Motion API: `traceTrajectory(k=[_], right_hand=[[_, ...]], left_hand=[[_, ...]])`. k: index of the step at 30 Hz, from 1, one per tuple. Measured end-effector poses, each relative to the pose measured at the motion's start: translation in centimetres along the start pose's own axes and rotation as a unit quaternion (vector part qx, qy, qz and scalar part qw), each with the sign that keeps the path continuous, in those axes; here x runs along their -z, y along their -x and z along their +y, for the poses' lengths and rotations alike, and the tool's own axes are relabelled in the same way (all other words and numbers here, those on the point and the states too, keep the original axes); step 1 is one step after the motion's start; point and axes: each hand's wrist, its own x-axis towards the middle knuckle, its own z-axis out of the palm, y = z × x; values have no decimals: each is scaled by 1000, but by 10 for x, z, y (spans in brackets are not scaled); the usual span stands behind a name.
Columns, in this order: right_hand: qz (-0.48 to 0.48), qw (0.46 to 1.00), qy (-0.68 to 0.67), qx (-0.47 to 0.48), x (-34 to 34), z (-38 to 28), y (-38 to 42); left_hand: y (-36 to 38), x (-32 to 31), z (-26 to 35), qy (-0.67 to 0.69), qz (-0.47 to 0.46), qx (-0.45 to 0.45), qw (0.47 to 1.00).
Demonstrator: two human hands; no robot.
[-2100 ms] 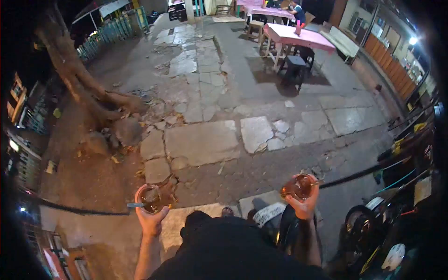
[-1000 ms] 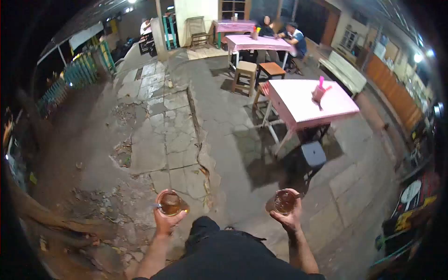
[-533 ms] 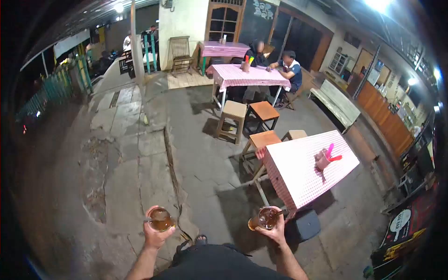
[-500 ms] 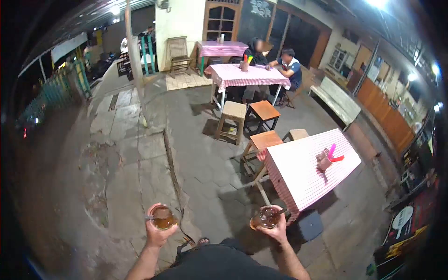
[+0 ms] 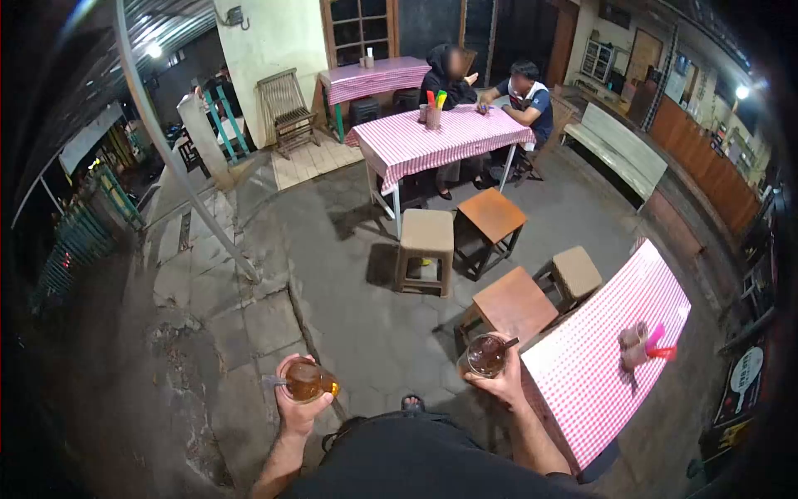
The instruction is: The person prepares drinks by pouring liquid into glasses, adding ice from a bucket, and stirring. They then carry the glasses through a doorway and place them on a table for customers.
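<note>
My left hand [image 5: 296, 413] is wrapped around a glass of brown drink [image 5: 306, 381], held out in front of my body at the lower left. A handle or straw-like piece sticks out on that glass's left side. My right hand [image 5: 505, 387] grips a second glass of dark brown drink [image 5: 485, 356], with a dark straw or spoon handle leaning over its rim. This second glass is beside the near table [image 5: 573, 374], which has a red-and-white checked cloth. Both glasses are seen from above, apart from each other.
Wooden-topped stools [image 5: 514, 301] and a beige plastic stool [image 5: 426, 241] stand ahead. Two people sit at a farther checked table [image 5: 440, 145]. Condiment bottles [image 5: 648, 345] are on the near table. A metal pole [image 5: 170, 150] and cracked paving [image 5: 241, 333] lie left; a bench [image 5: 619, 150] stands right.
I have moved forward: the tables, stools and seated people appear nearer, and the near table has come alongside my right arm. Both hands still hold their glasses.
</note>
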Motion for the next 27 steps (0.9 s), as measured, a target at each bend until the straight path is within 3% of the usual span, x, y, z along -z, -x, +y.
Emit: traceTrajectory(k=[8, 21, 27], right_hand=[[-21, 997, -10, 70, -65, 53, -248], [210, 974, -77, -28, -188, 131, -469], [246, 969, -24, -27, -194, 175, -585]], left_hand=[[-221, 35, -47, -24, 20, 23, 999], [-630, 59, -100, -65, -211, 69, 973], [-773, 39, -154, -92, -267, 10, 959]])
